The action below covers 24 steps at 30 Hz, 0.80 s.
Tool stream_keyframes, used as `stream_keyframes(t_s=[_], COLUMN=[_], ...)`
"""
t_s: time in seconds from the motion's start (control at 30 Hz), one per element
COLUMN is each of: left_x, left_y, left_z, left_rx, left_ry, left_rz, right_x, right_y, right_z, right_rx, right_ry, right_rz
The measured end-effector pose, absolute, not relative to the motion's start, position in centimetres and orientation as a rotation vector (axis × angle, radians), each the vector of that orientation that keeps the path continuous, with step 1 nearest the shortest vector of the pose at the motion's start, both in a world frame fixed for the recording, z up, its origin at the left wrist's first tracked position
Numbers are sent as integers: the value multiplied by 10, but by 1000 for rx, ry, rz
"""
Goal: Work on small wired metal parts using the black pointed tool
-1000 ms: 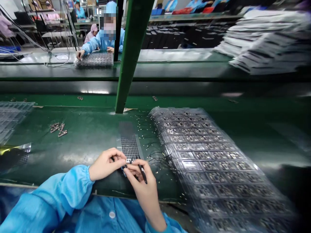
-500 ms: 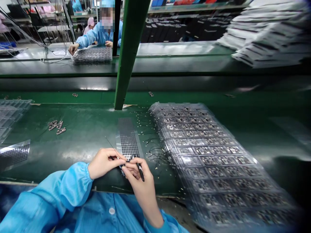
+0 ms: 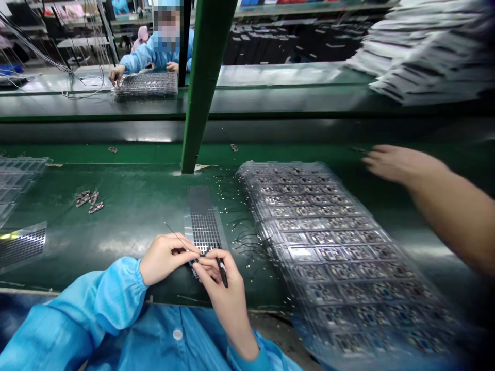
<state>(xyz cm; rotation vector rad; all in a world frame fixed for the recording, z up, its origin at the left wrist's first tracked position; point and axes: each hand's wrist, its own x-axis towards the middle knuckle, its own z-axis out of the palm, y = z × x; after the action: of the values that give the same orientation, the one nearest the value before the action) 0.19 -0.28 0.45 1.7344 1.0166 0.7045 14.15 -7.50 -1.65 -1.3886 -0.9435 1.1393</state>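
My left hand (image 3: pixel 168 257) is closed in a pinch on a small circuit board with a thin black wire (image 3: pixel 176 234) rising from it; the fingers hide most of the board. Against those fingertips, my right hand (image 3: pixel 222 281) is also closed, gripping a slim black pen-like tool (image 3: pixel 223 273) that slants between its fingers. Just beyond both hands lies a clear sheet of small dark stickers (image 3: pixel 204 226), flat on the green bench. To its right are several loose black wires (image 3: pixel 247 234) with pale ends.
Stacked clear trays of circuit boards (image 3: pixel 332 237) fill the right side. Another person's hand (image 3: pixel 390 162) reaches in behind them. Small boards (image 3: pixel 89 201) lie at left, near a second sticker sheet (image 3: pixel 23 245). A green post (image 3: pixel 204 93) rises ahead; a co-worker (image 3: pixel 154 51) sits across.
Another person's bare arm has come in from the right, its hand beside a small board on the far green strip. My hands have barely moved.
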Motion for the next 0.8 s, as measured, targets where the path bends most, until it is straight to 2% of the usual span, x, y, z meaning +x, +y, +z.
stream_keyframes(t_s=[0.53, 0.8], left_x=[2, 0], left_y=[-7, -7], left_z=[5, 6], left_rx=[1746, 1871], left_ry=[1101, 979], left_rz=[678, 678], right_x=[139, 141], right_y=[-76, -74], right_z=[-14, -16], right_rx=[-1369, -1324], right_ry=[-817, -822], right_rz=[1104, 1116])
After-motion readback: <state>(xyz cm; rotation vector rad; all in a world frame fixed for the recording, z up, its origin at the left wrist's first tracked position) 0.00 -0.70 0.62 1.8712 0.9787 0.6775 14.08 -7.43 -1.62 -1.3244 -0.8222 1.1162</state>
